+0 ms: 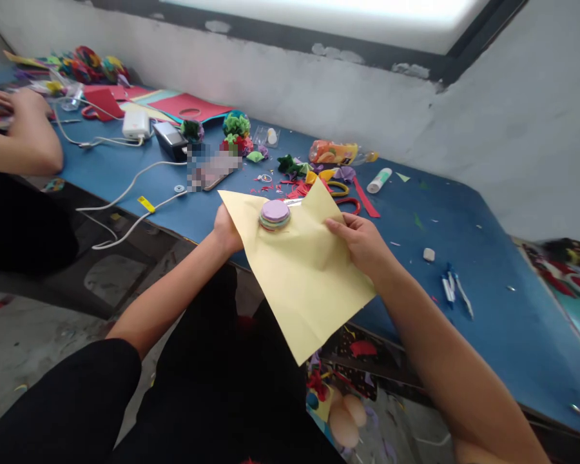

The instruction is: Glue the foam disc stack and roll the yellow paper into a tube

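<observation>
A large yellow paper sheet (302,290) is held up over my lap at the table's front edge, its lower corner hanging down. A small stack of round paper discs (275,214), lilac on top, rests on its upper left part. My left hand (227,231) supports the sheet's left side from beneath, its fingers mostly hidden behind the paper. On the right, my right hand (360,240) pinches the sheet's edge between thumb and fingers. Red-handled scissors (350,205) lie just behind the sheet, partly covered by it.
Behind are a phone (220,169), crumpled paper flowers (236,125), a bottle (333,153) and a glue stick (379,180). A compass (449,288) and an eraser (428,254) lie right. White cables (125,193) cross the left, near another person's arm (33,132).
</observation>
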Motion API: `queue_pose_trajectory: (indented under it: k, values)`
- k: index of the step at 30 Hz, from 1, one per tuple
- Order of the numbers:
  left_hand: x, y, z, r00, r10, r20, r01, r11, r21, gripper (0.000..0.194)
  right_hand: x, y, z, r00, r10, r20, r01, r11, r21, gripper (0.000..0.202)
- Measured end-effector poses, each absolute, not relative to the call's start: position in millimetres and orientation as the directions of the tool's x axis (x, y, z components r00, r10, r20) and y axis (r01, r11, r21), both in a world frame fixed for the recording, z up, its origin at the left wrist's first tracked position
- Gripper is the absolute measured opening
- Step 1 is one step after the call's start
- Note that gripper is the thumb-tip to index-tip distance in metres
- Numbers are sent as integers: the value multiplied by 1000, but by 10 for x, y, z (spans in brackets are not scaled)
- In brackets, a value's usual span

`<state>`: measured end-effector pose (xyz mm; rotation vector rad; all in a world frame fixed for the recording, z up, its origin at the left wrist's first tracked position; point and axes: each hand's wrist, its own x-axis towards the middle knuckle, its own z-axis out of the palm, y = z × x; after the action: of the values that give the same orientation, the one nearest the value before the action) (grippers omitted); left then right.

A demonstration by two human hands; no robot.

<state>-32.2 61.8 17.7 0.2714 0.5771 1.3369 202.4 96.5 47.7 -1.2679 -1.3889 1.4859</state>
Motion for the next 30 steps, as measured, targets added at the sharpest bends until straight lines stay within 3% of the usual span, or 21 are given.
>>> queue_pose_trajectory:
  k: [5,11,23,30]
  values:
    - [-385,516,254,198,959,-204,-832,275,482,70,2144,941,477,-229,947,-223,163,-189,-968,35]
    - [-323,515,259,131,907,-399,-780,343,523,50,2231,950,429,-232,937,-262,231,-209,-950,29]
    - [-345,457,274,182,936,-302,-830,311,464,54,2242,1029,305,-189,941,-280,210,-240,-948,22]
    - [-323,454,246,111,922,-372,-775,314,548,50,2251,1020,291,-173,954,-244,208,-206,-956,23]
